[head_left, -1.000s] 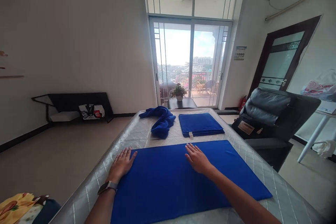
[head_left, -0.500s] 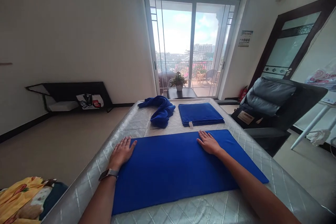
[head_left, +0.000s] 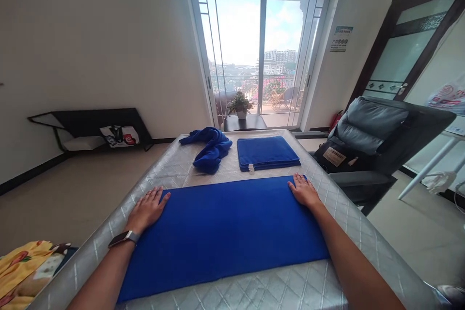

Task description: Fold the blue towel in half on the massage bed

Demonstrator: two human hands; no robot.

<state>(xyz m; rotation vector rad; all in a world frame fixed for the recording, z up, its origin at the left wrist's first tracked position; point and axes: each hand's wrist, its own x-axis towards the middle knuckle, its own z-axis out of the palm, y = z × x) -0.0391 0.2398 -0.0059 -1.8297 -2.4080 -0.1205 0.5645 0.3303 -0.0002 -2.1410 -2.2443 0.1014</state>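
Observation:
A blue cloth [head_left: 225, 232] lies flat and smooth in a long rectangle on the quilted silver mattress [head_left: 283, 286]. My left hand [head_left: 148, 208] rests palm down at its far left corner, fingers stretched out; a watch [head_left: 124, 238] is on that wrist. At the far right corner my right hand [head_left: 304, 190] lies flat on the cloth, fingers extended. Beyond it sits a neatly folded blue cloth stack [head_left: 269, 151] with a white tag on its front edge. Left of that stack a crumpled blue cloth [head_left: 210, 150] lies in a loose heap.
A dark recliner [head_left: 378, 140] with a black bag stands right of the mattress. Past the far edge, a potted plant [head_left: 240, 104] stands on a chair by the sliding glass door. A yellow patterned cloth [head_left: 25, 266] lies low on the left.
My right hand has slid rightward along the cloth's far edge to its corner. My left hand stays at the left corner. The camera view has shifted slightly.

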